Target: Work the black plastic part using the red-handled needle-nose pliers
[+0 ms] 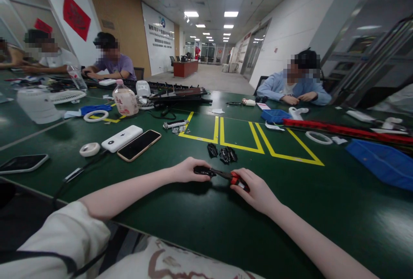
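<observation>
On green table, hands meet — left hand grips part, right hand screwdriver.

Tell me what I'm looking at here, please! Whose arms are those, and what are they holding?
The picture comes from a camera worn on a person's head, so you see what that person sees, looking forward and down. The two bare arms at the bottom belong to that person.

The left hand holds down a small black part on the green table. The right hand grips a screwdriver with a red and black handle, and its thin shaft reaches across to the black part.

Just beyond the hands lie a few more small black parts, next to yellow lines on the table. To the left are a phone, a white power bank and a roll of tape. On the right sits a blue tray.

Other people sit at the far side of the table, busy with their own work.
</observation>
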Available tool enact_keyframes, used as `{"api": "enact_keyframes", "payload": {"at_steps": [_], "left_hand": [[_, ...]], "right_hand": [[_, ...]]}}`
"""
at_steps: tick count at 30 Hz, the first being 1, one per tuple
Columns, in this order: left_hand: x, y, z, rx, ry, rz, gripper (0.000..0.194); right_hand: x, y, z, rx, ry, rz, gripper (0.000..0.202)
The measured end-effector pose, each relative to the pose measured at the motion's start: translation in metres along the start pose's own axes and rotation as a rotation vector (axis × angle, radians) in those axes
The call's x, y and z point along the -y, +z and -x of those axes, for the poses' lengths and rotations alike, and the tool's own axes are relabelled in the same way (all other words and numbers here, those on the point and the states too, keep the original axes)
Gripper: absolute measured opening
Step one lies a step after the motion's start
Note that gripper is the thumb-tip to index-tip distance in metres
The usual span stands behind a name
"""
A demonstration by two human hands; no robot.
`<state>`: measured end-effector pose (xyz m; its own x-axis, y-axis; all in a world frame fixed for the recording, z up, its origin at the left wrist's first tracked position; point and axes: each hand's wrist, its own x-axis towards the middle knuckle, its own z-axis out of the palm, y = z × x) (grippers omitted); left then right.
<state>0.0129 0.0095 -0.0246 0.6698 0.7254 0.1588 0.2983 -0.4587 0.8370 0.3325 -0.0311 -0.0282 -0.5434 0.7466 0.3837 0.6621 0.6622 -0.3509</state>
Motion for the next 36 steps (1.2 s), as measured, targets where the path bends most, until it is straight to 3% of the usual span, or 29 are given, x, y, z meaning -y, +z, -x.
{"api": "enact_keyframes", "payload": {"at_steps": [6,12,17,21,32,36], "left_hand": [[0.0,-0.001,0.001,0.01,0.003,-0.014,0.053],[-0.003,-0.005,0.001,0.044,0.024,-0.061,0.044],[0.0,-0.005,0.0,0.007,0.111,-0.099,0.046],[0.005,-0.011,0.0,-0.001,0.126,-0.091,0.058],[0.011,-0.03,0.004,0.02,0.206,-0.339,0.039],[0.008,-0.029,0.008,0.078,0.216,-0.447,0.053]], "right_hand": [[0.009,-0.01,-0.001,0.022,-0.001,-0.014,0.031],[-0.002,0.001,0.001,-0.022,-0.063,-0.019,0.033],[-0.004,0.003,-0.001,-0.065,-0.113,0.014,0.032],[0.004,-0.006,-0.004,0.003,-0.133,0.046,0.032],[0.008,-0.006,-0.006,0.13,-0.198,0.168,0.038],[0.008,-0.007,-0.007,0.125,-0.194,0.182,0.038]]}}
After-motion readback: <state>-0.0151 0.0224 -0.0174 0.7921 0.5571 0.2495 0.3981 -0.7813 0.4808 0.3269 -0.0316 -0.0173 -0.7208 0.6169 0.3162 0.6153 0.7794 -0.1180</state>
